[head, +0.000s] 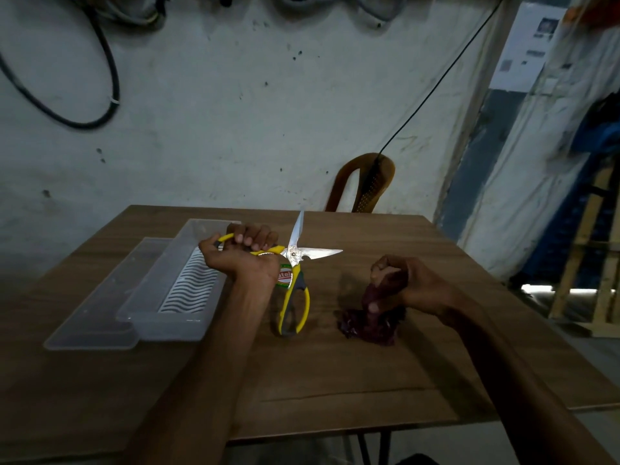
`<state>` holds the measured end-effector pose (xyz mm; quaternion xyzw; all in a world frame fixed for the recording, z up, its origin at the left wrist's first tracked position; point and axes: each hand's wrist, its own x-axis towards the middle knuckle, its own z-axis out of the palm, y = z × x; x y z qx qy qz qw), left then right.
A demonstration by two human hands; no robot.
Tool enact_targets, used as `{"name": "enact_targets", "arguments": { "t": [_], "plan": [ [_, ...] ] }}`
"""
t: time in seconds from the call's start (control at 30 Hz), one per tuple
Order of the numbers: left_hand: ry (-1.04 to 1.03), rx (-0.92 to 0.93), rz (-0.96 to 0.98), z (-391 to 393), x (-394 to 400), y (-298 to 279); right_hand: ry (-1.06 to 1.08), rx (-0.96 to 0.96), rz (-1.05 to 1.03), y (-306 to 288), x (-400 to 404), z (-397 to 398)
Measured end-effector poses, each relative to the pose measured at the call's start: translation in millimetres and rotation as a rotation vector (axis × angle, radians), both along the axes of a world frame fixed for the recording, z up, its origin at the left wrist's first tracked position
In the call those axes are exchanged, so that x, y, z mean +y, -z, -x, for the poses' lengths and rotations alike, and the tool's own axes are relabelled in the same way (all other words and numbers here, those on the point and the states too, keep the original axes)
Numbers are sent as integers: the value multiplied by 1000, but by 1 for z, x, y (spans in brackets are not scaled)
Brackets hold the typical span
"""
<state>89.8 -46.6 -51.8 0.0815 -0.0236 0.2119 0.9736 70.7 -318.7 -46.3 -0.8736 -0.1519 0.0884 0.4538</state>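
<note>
**Two forearms out, cutting work under way**

Forearms crossed the desk (pixel 335 380). Left hand (pixel 246 255): fingers curled round one yellow handle of the scissors (pixel 294 255), blades spread wide, other handle hanging down toward the desk. Right hand (pixel 406 283): fingers pinched a dark red lump (pixel 365 327) resting on the desk, just right of the scissors. Clear tray (pixel 167 327) lay at left.

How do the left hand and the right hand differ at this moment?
The left hand grips one yellow handle of the scissors, blades spread wide; the right hand pinches a dark reddish clump resting on the table. The left hand sits by the clear tray; the right hand is farther from it. Both hands are curled round something.
</note>
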Motion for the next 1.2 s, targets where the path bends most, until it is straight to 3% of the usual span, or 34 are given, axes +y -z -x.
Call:
{"name": "enact_targets", "arguments": {
  "t": [0.1,0.2,0.27,0.37,0.57,0.7,0.77,0.93,1.07,1.2],
  "plan": [
    [14,-9,3,0,-1,0,-148,-26,330,-17,-6,1],
    [15,-5,-3,0,-2,-1,-123,-173,551,-28,-1,2],
    [18,-5,-9,0,-2,0,-82,-230,401,-25,4,3],
    [22,2,-13,1,-3,0,-26,-156,53,-17,13,8],
    [17,-4,-19,1,-4,0,345,208,-530,22,69,18],
    [21,-6,4,2,-5,1,279,598,-1058,35,107,13],
    [22,6,7,1,-5,3,232,670,-1258,40,112,6],
    [33,24,-7,-1,-8,6,75,561,-1215,54,120,-1],
    [37,18,-7,0,-11,8,159,360,-1180,64,130,0],
    [44,14,-12,-1,-17,10,297,340,-1205,66,141,-3]
  ]
}}
